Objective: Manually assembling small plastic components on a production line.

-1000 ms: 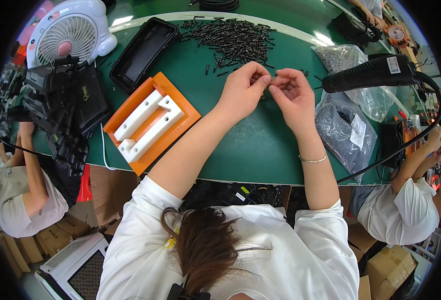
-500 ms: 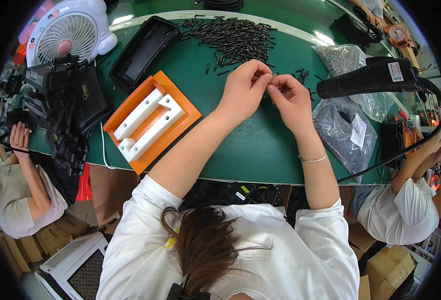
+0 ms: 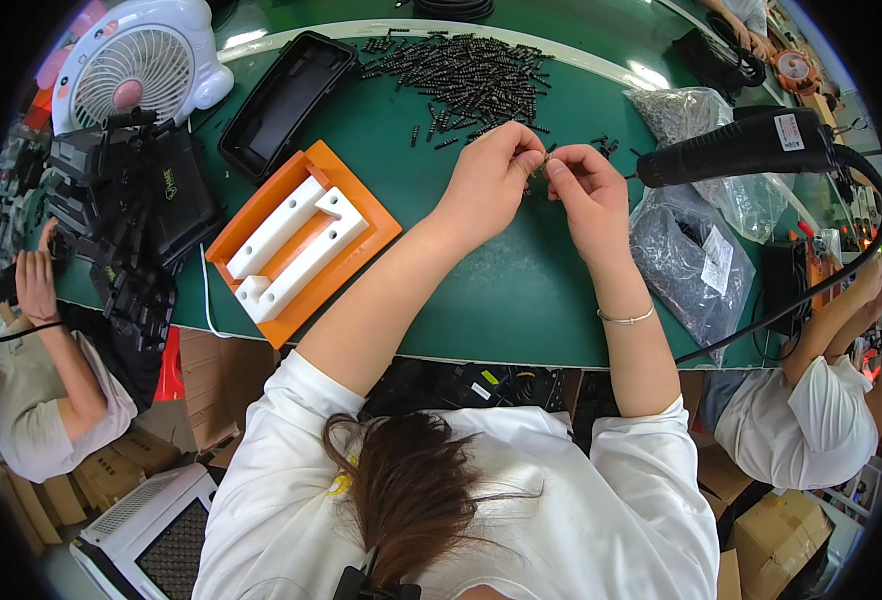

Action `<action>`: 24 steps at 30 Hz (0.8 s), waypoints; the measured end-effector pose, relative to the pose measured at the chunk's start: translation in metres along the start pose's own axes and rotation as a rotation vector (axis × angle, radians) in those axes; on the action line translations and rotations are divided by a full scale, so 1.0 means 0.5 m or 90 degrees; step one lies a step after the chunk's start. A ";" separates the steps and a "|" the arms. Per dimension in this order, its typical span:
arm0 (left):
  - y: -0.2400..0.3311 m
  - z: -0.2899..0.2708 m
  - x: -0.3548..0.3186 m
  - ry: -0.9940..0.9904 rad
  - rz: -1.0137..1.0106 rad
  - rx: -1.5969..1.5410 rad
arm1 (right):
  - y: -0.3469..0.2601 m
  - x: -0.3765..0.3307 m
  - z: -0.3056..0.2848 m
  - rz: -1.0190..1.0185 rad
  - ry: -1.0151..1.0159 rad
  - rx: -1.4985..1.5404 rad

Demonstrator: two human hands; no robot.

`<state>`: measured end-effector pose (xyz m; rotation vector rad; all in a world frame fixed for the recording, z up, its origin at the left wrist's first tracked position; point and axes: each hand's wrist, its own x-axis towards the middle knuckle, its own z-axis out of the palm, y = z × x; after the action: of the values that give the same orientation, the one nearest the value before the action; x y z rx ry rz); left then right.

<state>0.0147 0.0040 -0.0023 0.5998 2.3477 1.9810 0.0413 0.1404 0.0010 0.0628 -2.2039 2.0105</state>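
My left hand (image 3: 489,182) and my right hand (image 3: 591,195) meet over the green table, fingertips nearly touching. Each is closed in a pinch around a tiny piece between them. Its kind cannot be made out, as the fingers cover most of it. Just beyond my hands lies a heap of small black ribbed pins (image 3: 466,80), with a few strays close by. To the left rests an orange tray (image 3: 386,222) with a white block fixture (image 3: 306,225) that has holes in it.
A black electric screwdriver (image 3: 741,150) with a cable juts in from the right above plastic bags (image 3: 686,265) of small parts. At left are an open black case (image 3: 286,100), a white fan (image 3: 141,65) and piled black parts (image 3: 111,215). Co-workers sit on both sides.
My right hand has shifted slightly right, its fingers spreading a little, while my left hand stays nearly still. The screwdriver has swung slightly. At far left, a co-worker's hands have moved.
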 end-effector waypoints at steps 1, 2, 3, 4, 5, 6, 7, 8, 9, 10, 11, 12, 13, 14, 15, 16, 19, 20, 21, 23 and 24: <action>0.000 0.000 -0.001 0.007 0.005 0.004 | 0.001 0.000 0.000 -0.007 -0.018 0.009; 0.000 0.001 -0.001 0.007 -0.001 -0.002 | 0.001 -0.001 -0.001 -0.006 -0.015 0.001; 0.001 0.001 -0.002 0.002 0.001 -0.017 | 0.001 -0.001 -0.001 -0.007 0.001 -0.012; 0.003 0.002 -0.003 0.006 -0.007 -0.008 | 0.001 -0.002 -0.001 -0.006 -0.010 -0.007; 0.005 0.003 -0.005 -0.002 -0.028 -0.034 | 0.001 -0.002 -0.001 -0.006 -0.005 -0.002; 0.006 0.003 -0.005 -0.011 -0.031 -0.073 | 0.001 -0.002 0.000 -0.003 0.015 -0.001; 0.008 0.003 -0.005 -0.009 -0.049 -0.061 | 0.002 -0.002 0.001 -0.006 -0.001 0.004; 0.009 0.002 -0.005 -0.012 -0.060 -0.082 | 0.002 -0.002 0.002 -0.008 -0.001 0.023; 0.011 0.002 -0.005 -0.020 -0.063 -0.114 | 0.003 -0.003 0.003 -0.012 0.012 0.038; 0.012 0.001 -0.004 -0.015 -0.071 -0.104 | 0.004 -0.003 0.005 -0.010 -0.001 0.041; 0.012 0.001 -0.004 -0.015 -0.084 -0.117 | 0.006 -0.003 0.007 -0.018 0.003 0.044; 0.013 0.001 -0.004 -0.019 -0.084 -0.140 | 0.007 -0.003 0.007 -0.019 0.018 0.041; 0.013 0.001 -0.004 -0.015 -0.097 -0.130 | 0.007 -0.003 0.006 -0.025 0.008 0.046; 0.012 0.001 -0.004 -0.015 -0.093 -0.127 | 0.007 -0.002 0.005 -0.013 0.000 0.057; 0.012 0.001 -0.004 -0.018 -0.074 -0.133 | 0.007 -0.002 0.003 0.006 0.011 0.061; 0.011 0.001 -0.004 -0.015 -0.089 -0.123 | 0.007 -0.002 0.003 -0.001 -0.008 0.068; 0.010 0.001 -0.004 0.001 -0.037 -0.062 | 0.007 -0.002 0.001 0.052 -0.020 0.134; 0.010 0.001 -0.004 -0.001 -0.031 -0.058 | 0.007 -0.002 0.001 0.054 -0.021 0.134; 0.010 0.001 -0.004 -0.003 -0.025 -0.054 | 0.007 -0.002 0.001 0.059 -0.009 0.131; 0.010 0.000 -0.004 -0.012 -0.050 -0.089 | 0.007 -0.001 0.001 0.050 -0.021 0.131; 0.010 0.000 -0.004 -0.025 -0.058 -0.139 | 0.007 -0.001 0.001 0.045 -0.001 0.123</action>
<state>0.0180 0.0040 0.0021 0.5042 2.0594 2.1244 0.0415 0.1400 -0.0026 0.0088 -2.0330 2.2572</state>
